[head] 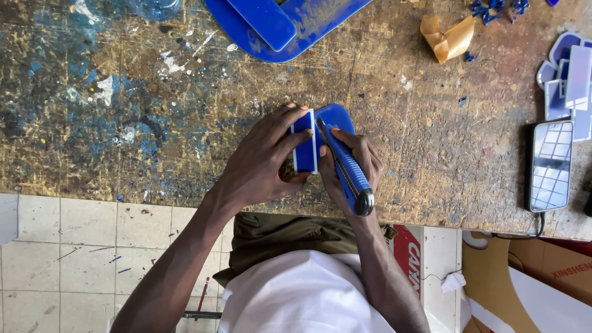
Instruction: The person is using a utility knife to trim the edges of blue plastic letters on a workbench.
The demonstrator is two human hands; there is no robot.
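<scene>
Left hand (262, 163) pinches a small flat blue piece (304, 143) with a pale edge, thumb on one side, fingers over the top; the grip is pressed tight on it. The piece stands on edge near the table's (185, 123) front rim, middle of view. Right hand (348, 163) is wrapped shut around a blue utility knife (345, 166), ribbed plastic handle, black end cap toward the person. Its tip sits right at the piece's right edge; whether the blade touches is hard to tell. Behind the knife a rounded blue shape (336, 115) peeks out, mostly hidden by hands.

The table is rough, scratched wood, speckled with blue and white paint. At the top edge there is a large glossy blue cutout (296, 28), rounded, cut off by the frame. A crumpled tan tape scrap (447, 38) lies top right, with blue shavings (493, 9) beside it. On the far right sit stacked pale blue-and-white blocks (570, 80), partly cut off, and below them a phone (550, 165) with a reflective screen and its cable running off the rim. Below the table are a tiled floor (74, 253) and cardboard (524, 290) at right.
</scene>
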